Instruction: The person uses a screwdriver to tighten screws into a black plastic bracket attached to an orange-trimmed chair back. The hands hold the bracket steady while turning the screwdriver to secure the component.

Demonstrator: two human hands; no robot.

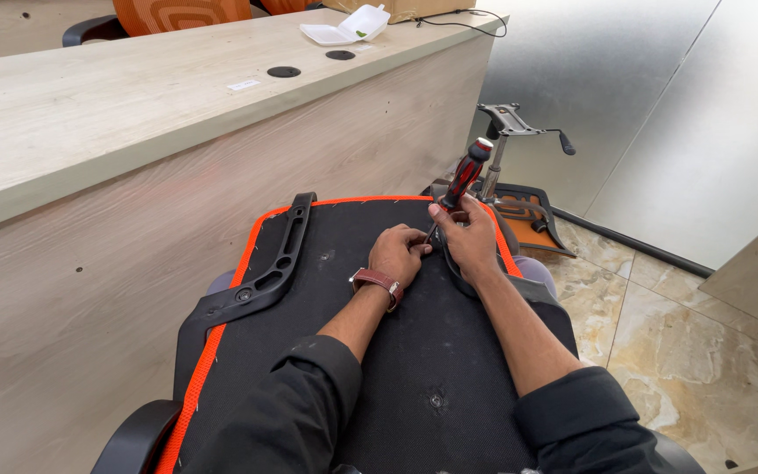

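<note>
An upturned chair seat [379,351], black beneath with an orange edge, is laid across the person's lap beside a pale wooden desk [133,114]; a black armrest bracket [265,268] is seen fixed along its left side, and a chair base mechanism [511,123] stands on the tiled floor beyond. The fastening of a screw at the seat's far right appears to be the step in hand; steady downward pressure with the tip kept seated is judged to be called for. A red-and-black screwdriver [465,174] is gripped by the closed right hand [469,239], while its tip is pinched and steadied by the curled fingers of the left hand [396,253].
</note>
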